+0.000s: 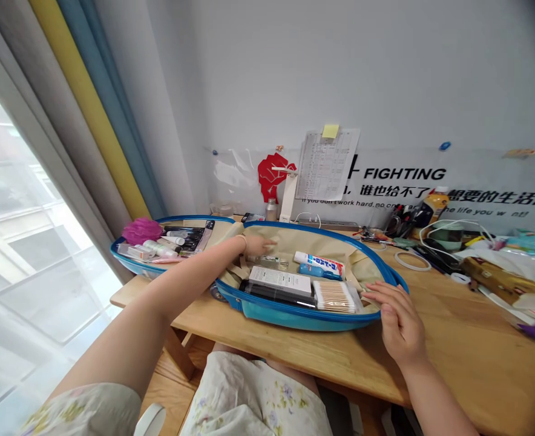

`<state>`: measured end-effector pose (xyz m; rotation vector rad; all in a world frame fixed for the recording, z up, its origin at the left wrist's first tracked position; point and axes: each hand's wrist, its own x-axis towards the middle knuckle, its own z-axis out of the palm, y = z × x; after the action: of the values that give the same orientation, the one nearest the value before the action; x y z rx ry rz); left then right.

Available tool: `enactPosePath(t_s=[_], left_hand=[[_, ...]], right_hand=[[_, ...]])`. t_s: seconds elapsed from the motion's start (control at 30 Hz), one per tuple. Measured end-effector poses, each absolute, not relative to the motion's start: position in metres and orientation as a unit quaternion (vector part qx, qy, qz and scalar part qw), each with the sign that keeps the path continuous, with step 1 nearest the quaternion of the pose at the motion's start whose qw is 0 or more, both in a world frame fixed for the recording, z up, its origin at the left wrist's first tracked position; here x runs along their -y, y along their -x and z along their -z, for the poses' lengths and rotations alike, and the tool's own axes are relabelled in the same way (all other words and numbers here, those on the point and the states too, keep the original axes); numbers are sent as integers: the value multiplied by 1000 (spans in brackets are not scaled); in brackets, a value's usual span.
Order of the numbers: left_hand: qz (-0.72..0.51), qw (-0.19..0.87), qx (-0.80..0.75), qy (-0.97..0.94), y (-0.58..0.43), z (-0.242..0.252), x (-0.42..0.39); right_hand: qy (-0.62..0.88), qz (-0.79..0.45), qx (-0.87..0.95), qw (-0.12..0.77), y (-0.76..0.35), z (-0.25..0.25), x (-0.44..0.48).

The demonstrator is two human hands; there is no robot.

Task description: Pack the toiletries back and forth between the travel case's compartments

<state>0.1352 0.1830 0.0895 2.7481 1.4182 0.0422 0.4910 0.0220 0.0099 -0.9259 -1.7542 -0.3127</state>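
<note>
A blue hard-shell case (295,317) lies open on the wooden desk (453,351). Its right half holds a white box (280,280), a black box, a pack of cotton swabs (334,297), a toothpaste tube (319,262), a small blue bottle and a clear glass bottle (270,261). My left hand (259,245) reaches into this half, fingers over a small pale item just above the clear bottle; whether it grips anything I cannot tell. My right hand (397,318) rests flat on the case's right rim, fingers apart. The left half holds a pink puff (141,230) and small tubes.
The desk's right side is crowded with cables (435,254), pens, an orange-capped bottle (435,203) and plastic bags (503,278). A white lamp base (288,197) and small jar stand by the wall. Curtains and a window lie to the left. My lap is under the desk edge.
</note>
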Motion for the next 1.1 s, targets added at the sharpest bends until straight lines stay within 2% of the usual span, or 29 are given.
enactPosePath(t_s=[0.13,0.23,0.5,0.63,0.83,1.1], left_hand=[[-90,-24,-542,-835,-83,-135,-184],[-89,-60,-625,-773,-19,-152,-174],[118,-39,-748,-652,109,-117,-124],[166,-40,-751,-638,125,-104,-115],[167,-43,-723,-669,131,-101,-107],[72,-114,-725,-676,109,-118,-101]], right_hand=[[382,135,741,536,-491,-10,-22],[381,135,741,536,-491,-10,-22],[398,116,730,543,-491,-9,-22],[404,114,730,540,-491,-8,-23],[397,116,731,543,-490,-9,-22],[390,118,727,553,-487,-10,-20]])
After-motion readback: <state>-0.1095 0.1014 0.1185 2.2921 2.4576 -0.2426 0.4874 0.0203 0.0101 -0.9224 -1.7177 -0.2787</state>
